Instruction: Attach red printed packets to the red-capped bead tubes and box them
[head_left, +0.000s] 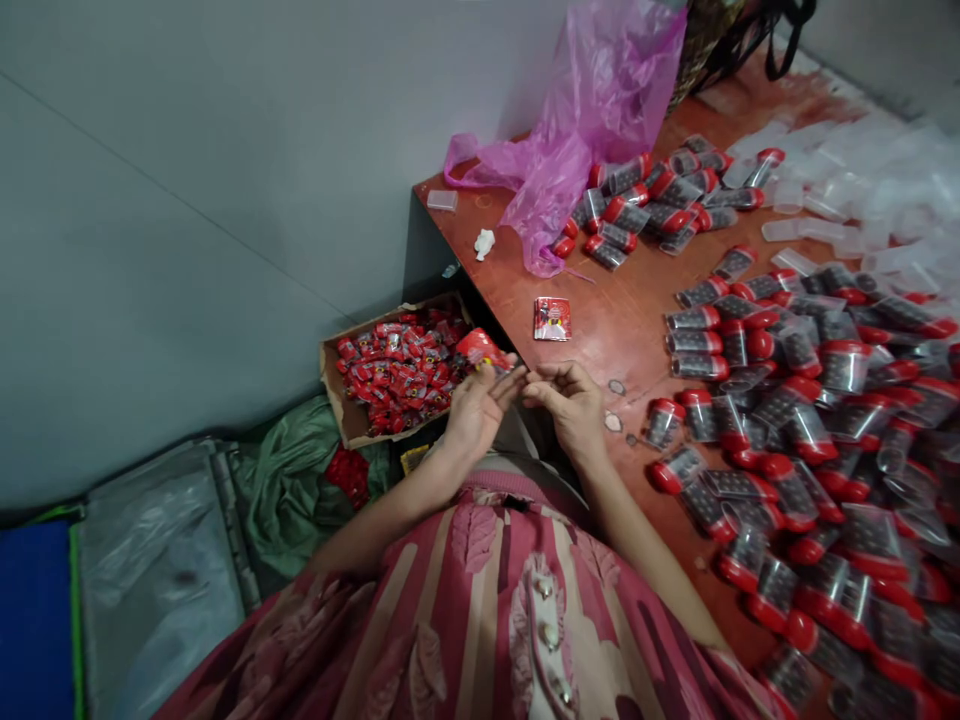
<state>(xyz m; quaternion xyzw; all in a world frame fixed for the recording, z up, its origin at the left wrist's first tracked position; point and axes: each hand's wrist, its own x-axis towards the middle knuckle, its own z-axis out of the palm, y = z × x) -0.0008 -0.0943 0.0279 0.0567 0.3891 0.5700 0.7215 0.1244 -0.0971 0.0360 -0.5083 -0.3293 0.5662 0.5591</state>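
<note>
The left hand (474,410) is half curled, its fingers slightly parted, with a glossy red packet (474,346) held at the fingers, just beyond the thumb. The right hand (574,405) is drawn into a near pinch, thumb and forefinger almost meeting at the left fingertips; whether anything thin sits between them (the spot is too small to read), I cannot tell.

Taking the hands as the clock's centre, the smooth grey wall (187,150) fills the side from 9 to 12 o'clock, crossed by a fine slanting line. The table (630,300), orange-red and scuffed with pale worn patches, spreads from 12 round to 5. On it, between 2 and 4 o'clock, lie heaped containers (810,430): clear cylinders with rounded red ends and dark, speckled contents. Frosty translucent plastic pieces (892,190) pile up at 2 o'clock. A thin, wrinkled pink bag (562,130) slumps at 1 o'clock. Rumpled green cloth (289,480) lies between 8 and 9 o'clock, and at 9 an open cardboard box (334,392) brims with shiny small red packets (405,365). A flat, square red packet (553,319) rests on the table at 1 o'clock; a crumpled white scrap (484,244) sits further off, between 11 and 12.
</note>
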